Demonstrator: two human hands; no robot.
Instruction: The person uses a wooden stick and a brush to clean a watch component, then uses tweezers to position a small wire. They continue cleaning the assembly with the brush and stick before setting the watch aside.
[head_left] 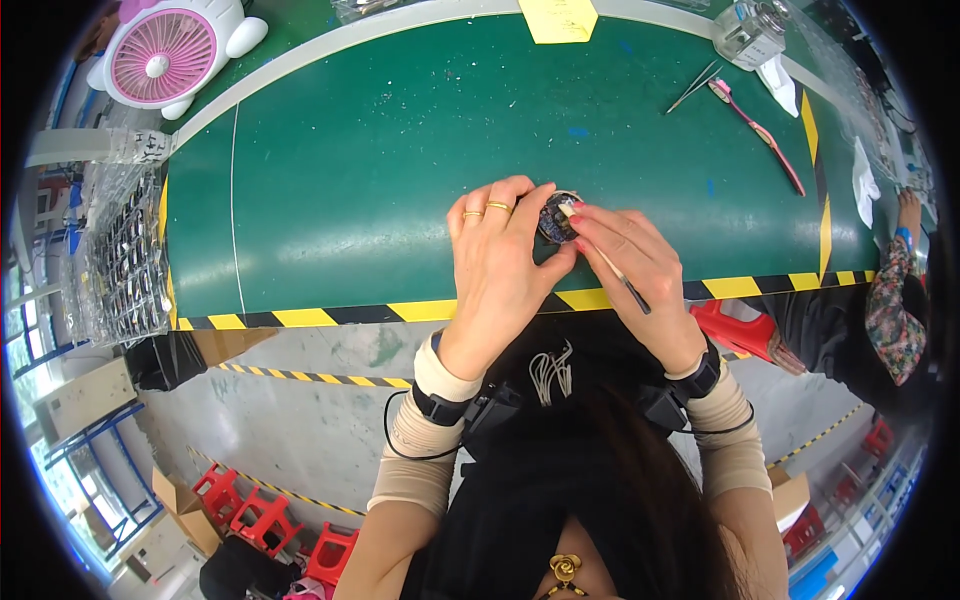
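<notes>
Over the near edge of the green mat, my left hand (498, 245) grips a small round dark part (556, 226) with a thin rim between thumb and fingers. What exactly the part is cannot be made out; small details show on its face. My right hand (640, 262) pinches a slim stick-like tool (622, 280) with a dark rear end. Its pale tip rests at or just over the face of the round part. Fingers of both hands meet around the part and hide some of its edge.
Far right on the green mat (350, 150) lie tweezers (693, 88) and a pink toothbrush (760, 137), near a glass jar (748, 38). A pink-and-white fan (165, 58) stands far left, above plastic trays of parts (122, 255). Another person's arm (893, 310) shows at right.
</notes>
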